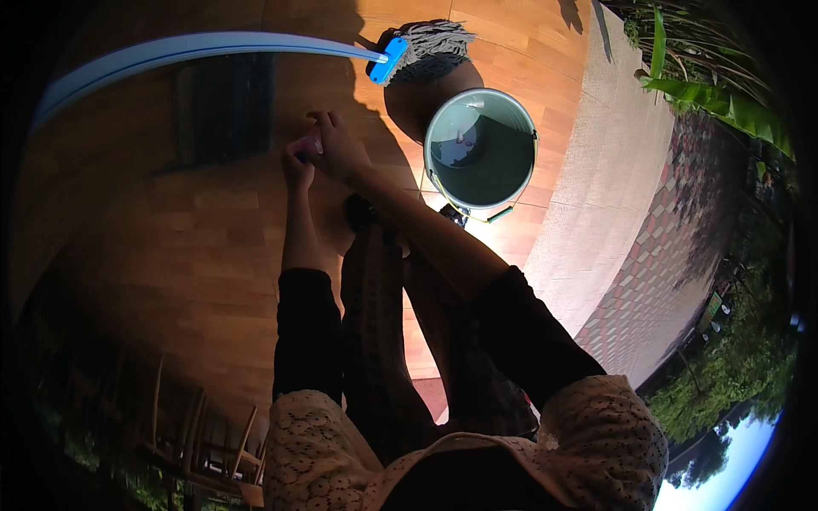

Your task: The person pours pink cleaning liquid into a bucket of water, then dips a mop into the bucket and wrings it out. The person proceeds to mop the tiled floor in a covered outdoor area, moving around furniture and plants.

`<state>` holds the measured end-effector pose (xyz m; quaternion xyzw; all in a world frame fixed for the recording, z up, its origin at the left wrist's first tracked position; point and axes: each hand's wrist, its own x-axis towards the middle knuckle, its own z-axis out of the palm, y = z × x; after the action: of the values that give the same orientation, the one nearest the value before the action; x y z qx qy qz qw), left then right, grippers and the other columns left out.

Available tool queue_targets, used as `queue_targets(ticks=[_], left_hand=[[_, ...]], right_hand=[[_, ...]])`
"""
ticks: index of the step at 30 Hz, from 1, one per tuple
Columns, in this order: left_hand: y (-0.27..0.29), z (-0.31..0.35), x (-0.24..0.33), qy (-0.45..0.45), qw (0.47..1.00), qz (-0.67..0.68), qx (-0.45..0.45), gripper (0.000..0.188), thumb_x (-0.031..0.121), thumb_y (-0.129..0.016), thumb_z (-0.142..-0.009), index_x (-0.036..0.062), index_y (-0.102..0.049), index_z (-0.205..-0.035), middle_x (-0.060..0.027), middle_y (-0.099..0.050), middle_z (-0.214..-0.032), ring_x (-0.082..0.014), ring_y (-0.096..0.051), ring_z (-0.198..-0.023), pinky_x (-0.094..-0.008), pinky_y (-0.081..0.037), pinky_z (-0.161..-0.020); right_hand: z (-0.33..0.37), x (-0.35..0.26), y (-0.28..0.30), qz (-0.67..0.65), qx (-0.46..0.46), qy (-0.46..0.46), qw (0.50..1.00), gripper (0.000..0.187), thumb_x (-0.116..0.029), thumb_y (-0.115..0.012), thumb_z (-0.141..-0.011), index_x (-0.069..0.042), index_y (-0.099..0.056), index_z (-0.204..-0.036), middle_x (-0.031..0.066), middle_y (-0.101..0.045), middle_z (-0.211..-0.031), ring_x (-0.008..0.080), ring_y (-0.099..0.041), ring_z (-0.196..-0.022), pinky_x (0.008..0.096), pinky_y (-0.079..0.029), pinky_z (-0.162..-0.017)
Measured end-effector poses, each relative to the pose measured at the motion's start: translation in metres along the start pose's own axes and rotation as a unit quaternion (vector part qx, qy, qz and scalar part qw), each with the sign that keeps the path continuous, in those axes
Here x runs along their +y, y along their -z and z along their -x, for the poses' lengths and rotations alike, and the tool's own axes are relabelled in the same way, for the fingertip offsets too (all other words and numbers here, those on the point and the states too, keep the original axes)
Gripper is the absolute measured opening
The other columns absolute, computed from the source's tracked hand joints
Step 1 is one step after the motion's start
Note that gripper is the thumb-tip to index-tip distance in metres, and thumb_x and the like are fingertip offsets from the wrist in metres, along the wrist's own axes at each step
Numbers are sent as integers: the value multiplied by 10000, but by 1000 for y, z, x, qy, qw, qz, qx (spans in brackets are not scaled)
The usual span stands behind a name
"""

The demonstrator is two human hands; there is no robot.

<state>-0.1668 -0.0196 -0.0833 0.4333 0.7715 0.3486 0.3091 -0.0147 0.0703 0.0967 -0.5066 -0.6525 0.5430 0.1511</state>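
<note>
In front of me, left of the bucket, my two hands meet over a small pinkish, partly see-through thing (315, 140); shade and fingers hide its kind. My left hand (298, 167) is closed around it from below. From the right, my right hand (342, 149) reaches over it with fingers bent, closed at its top. A grey-green bucket (435, 183) with liquid inside stands to the right of my hands, its wire handle and green grip (501, 215) hanging down on the near side. Beyond it lies the grey string head (430, 47) of a mop, fixed in a blue clamp (388, 61).
The mop's pale blue handle (213, 43) runs to the left edge, widening. A dark rectangular patch (226, 111) shows on the tiled floor (230, 230). Wooden chairs (204, 443) stand lower left. A pale ledge (571, 204), patterned paving (656, 230) and plants (724, 102) lie right.
</note>
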Motion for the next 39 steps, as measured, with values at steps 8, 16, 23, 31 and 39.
queue_targets(ticks=[8,16,23,31,39], left_hand=[[76,-56,340,-109,926,358,54,883,206,-643,-726,54,5,-1306,-141,-225,-1312,-247,-203,-1231,-363,-177,-1012],[59,-101,431,-90,952,291,-29,220,238,-558,-803,23,-520,-780,-12,-488,-614,-80,-458,-566,-235,-392,-559],[-107,3,532,-159,964,164,-134,303,273,-614,-743,30,-433,-758,-127,-518,-583,-243,-535,-559,-324,-403,-511],[-143,167,563,-339,897,166,-232,185,12,-593,-624,27,-466,-758,-155,-519,-651,-328,-513,-686,-366,-390,-590],[-129,198,580,-388,855,18,-345,148,201,-599,-677,77,-549,-613,-114,-546,-635,-280,-544,-660,-378,-433,-577]], right_hand=[[4,-90,138,33,206,139,968,574,-246,-627,-665,-15,-350,-1111,181,-354,-1060,335,-402,-1005,386,-399,-812],[65,-178,248,76,173,143,971,738,-377,-626,-705,44,-266,-1193,215,-319,-1117,320,-343,-1099,374,-353,-873],[171,-151,405,-28,324,173,930,837,-365,-628,-714,29,-127,-1257,208,-323,-1178,266,-310,-1158,353,-335,-902],[353,-164,423,-415,437,225,766,330,-306,-395,-869,-106,-352,-610,-14,-259,-465,117,-253,-489,271,-263,-559],[504,-188,411,-327,435,337,768,460,-416,-342,-865,-159,-277,-490,-39,-202,-442,108,-215,-489,270,-248,-550]])
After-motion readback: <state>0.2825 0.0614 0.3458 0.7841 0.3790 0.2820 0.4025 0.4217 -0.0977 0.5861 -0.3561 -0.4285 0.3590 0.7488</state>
